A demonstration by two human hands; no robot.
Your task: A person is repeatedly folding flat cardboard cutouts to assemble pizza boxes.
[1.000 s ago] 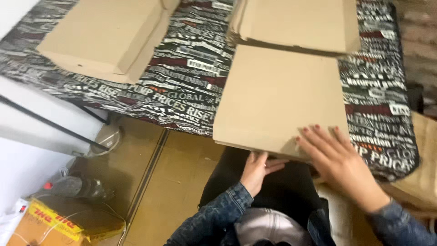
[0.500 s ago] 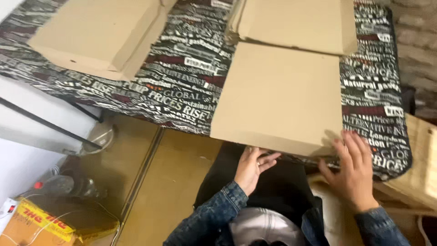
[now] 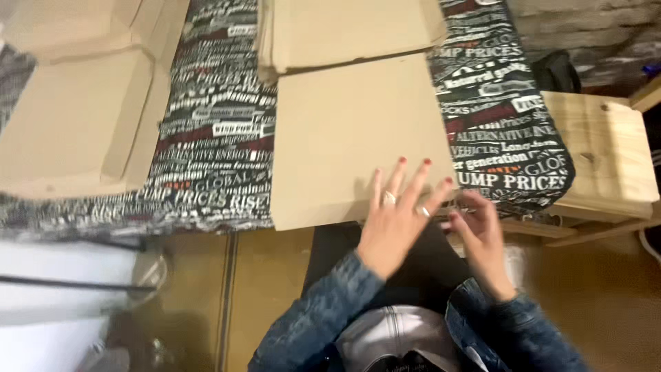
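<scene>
My left hand (image 3: 394,219) lies spread, fingers flat on the near edge of the flat brown cardboard sheet (image 3: 351,138); my right hand (image 3: 480,227), blurred, curls loosely at its 5 o'clock corner. The sheet rests on the print-covered worktop (image 3: 213,138), with stacked cardboard (image 3: 344,31) at 12 o'clock.

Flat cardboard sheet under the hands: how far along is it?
Done: folded cardboard pieces lie at left. In hand: left hand presses the flat cardboard sheet near its front edge; right hand works its corner. Left: the sheet is unfolded, and a stack of sheets waits behind.
</scene>
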